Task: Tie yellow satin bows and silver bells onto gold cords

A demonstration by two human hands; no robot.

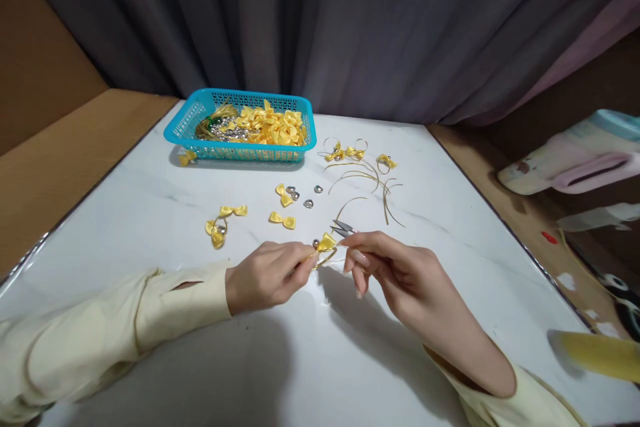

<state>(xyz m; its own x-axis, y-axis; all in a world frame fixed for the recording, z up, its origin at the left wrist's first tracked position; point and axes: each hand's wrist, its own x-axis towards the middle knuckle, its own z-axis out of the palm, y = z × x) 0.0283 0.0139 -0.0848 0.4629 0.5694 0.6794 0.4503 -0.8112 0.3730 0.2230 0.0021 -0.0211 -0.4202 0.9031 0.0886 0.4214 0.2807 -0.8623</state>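
Note:
My left hand (277,273), its thumb and fingers pinched together, grips a yellow satin bow (327,242) with a loop of gold cord (328,257) and a small silver bead (316,243). On the other side of the bow, my right hand (387,267) has its thumb and index fingertips closed at the cord, the other fingers curled below. The silver blades of small scissors (343,228) point left just beyond those fingertips. My fingers hide their handles, so whether they are held or lie on the table is unclear.
A turquoise basket (240,155) contains yellow bows, silver beads and a cord bundle. Loose bows (283,220), silver beads (309,203), cut cords (386,203) and looped bow pieces (219,232) lie on the white table. At right stand a pastel tumbler (575,157) and a yellow cylindrical object (600,353).

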